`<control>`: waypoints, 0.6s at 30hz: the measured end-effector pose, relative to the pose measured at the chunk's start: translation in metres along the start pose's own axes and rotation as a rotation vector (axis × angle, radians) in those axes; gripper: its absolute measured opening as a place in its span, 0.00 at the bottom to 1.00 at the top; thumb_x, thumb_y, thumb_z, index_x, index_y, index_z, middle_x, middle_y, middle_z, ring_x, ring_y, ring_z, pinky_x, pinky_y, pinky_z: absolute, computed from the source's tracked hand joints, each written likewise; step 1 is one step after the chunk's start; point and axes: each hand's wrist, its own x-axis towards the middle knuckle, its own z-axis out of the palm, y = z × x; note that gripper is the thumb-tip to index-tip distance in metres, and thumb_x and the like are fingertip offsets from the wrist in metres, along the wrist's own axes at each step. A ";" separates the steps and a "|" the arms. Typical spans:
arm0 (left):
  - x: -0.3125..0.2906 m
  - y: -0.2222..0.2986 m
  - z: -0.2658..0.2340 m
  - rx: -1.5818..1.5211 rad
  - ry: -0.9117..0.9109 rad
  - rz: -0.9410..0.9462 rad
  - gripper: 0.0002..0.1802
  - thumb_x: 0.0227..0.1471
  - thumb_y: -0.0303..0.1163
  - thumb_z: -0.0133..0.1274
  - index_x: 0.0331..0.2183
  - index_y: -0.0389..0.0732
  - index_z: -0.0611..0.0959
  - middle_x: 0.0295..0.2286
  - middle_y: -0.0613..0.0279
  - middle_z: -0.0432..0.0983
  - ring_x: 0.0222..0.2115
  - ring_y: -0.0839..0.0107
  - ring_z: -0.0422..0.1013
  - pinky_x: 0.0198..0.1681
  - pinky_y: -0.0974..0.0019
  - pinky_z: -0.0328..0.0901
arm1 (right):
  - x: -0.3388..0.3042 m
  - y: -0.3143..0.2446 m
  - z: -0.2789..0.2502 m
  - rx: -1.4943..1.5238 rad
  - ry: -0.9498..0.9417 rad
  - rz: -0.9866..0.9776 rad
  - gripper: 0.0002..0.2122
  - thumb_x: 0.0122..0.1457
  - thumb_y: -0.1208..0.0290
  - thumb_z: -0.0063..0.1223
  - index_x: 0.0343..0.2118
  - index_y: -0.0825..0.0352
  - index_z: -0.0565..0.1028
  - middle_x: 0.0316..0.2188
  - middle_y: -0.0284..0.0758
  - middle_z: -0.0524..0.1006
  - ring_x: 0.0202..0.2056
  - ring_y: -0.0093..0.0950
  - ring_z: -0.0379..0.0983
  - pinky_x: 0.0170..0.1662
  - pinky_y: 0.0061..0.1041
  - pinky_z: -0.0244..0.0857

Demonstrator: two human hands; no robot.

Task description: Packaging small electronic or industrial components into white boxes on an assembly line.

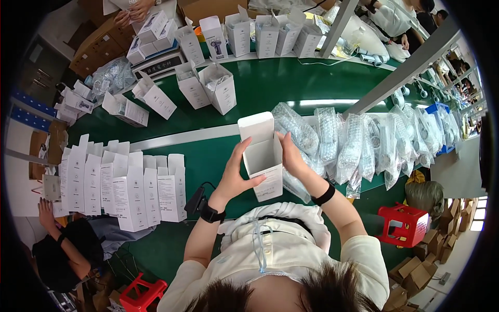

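Observation:
A white carton [270, 188] stands between my hands over the green table, its top open and one flap raised at the far side. My left hand [235, 174] grips the carton's left side, thumb across the front face and fingers along the side. My right hand [293, 157] holds the opposite side near the upper edge, its fingers partly hidden. The visible inside of the carton is plain, and its bottom is out of sight. Just right of my right hand lie several bubble-wrapped items [349, 148] in a long row.
Several open white cartons [136, 192] stand grouped at the left. More cartons [221, 88] stand across the green conveyor [291, 78]. A metal post [400, 67] slants over the right side. Red stools [403, 224] stand by the table. Other people work at the left and far side.

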 end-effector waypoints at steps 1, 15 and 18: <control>0.007 -0.002 0.000 -0.024 -0.047 -0.018 0.45 0.30 0.30 0.64 0.51 0.46 0.59 0.47 0.51 0.53 0.47 0.58 0.56 0.47 0.61 0.58 | 0.017 -0.005 -0.014 0.038 0.052 0.037 0.31 0.49 0.43 0.45 0.48 0.66 0.65 0.45 0.39 0.66 0.48 0.31 0.60 0.51 0.26 0.53; 0.025 -0.038 -0.024 0.325 0.366 0.067 0.38 0.30 0.27 0.63 0.44 0.43 0.61 0.42 0.56 0.56 0.45 0.62 0.60 0.43 0.60 0.62 | 0.107 0.007 -0.131 -1.181 0.024 0.421 0.32 0.37 0.68 0.55 0.48 0.75 0.60 0.41 0.49 0.69 0.43 0.38 0.66 0.46 0.27 0.59; 0.025 -0.060 -0.012 0.498 0.198 0.088 0.36 0.30 0.27 0.63 0.41 0.42 0.61 0.45 0.47 0.57 0.45 0.51 0.60 0.44 0.57 0.62 | 0.092 -0.032 -0.121 -0.838 0.109 0.190 0.28 0.41 0.73 0.54 0.48 0.73 0.58 0.40 0.44 0.69 0.43 0.35 0.66 0.45 0.25 0.60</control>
